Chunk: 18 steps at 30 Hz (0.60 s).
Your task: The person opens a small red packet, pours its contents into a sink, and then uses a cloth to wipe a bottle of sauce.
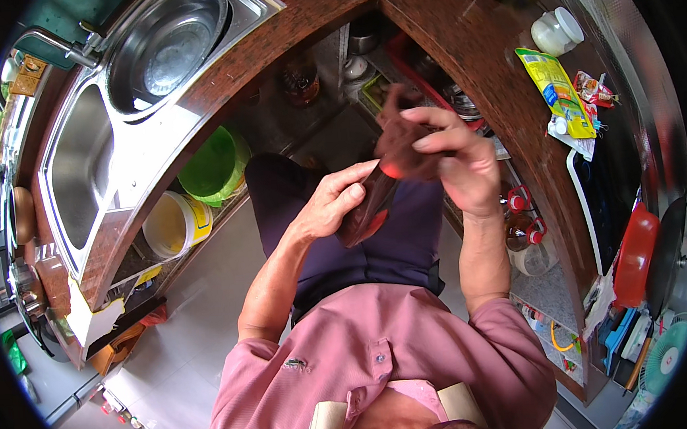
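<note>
In front of my lap, a dark reddish-brown bag [372, 203], apparently thin plastic, is held up between both hands. My left hand [333, 200] grips its lower, narrower part, with the thumb lying along the near side. At the crumpled upper part, my right hand [468, 158] pinches the material with its fingers bent; this area is blurred by motion. A bright red patch shows between the two hands. Whatever the bag may contain is hidden.
At left, a steel basin [170, 47] sits in the double sink [83, 161]. A green bucket [211, 164] and a white tub [177, 223] stand under the counter. The stone counter edge [477, 79] curves around me. A yellow packet [556, 92] and a white-lidded jar [556, 31] are at right.
</note>
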Each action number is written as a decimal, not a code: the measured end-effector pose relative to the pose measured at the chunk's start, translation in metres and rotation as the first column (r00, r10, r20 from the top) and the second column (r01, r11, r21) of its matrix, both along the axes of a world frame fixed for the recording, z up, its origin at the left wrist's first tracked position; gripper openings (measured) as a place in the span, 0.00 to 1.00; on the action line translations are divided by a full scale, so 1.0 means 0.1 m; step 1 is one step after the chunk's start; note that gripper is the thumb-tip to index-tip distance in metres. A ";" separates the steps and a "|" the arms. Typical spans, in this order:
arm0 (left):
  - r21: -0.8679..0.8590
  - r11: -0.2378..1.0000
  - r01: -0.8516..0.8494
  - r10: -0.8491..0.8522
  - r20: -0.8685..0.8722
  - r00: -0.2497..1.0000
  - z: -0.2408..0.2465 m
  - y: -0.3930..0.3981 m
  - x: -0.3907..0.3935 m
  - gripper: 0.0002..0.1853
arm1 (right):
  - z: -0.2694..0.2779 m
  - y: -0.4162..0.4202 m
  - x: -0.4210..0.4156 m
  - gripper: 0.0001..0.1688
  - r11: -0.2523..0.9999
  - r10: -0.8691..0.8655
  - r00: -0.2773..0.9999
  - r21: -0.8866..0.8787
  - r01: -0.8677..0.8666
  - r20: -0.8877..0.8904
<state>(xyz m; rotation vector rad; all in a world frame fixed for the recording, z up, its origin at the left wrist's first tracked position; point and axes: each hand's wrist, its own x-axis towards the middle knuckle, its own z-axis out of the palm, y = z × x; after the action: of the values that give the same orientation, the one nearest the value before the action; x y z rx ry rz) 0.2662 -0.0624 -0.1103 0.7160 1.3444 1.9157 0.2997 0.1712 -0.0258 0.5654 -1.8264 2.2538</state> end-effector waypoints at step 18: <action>-0.067 0.875 -0.480 0.478 -0.046 0.877 -0.01 0.20 -0.05 0.29 | -0.67 -0.76 0.28 0.21 0.704 -0.469 0.855 0.492 0.512 -0.220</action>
<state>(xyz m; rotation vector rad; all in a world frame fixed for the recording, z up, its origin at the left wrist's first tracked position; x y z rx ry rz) 0.2616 -0.0422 -0.1110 0.3902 1.7262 2.2202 0.3272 0.0952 -0.0932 0.1827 -2.2376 1.3472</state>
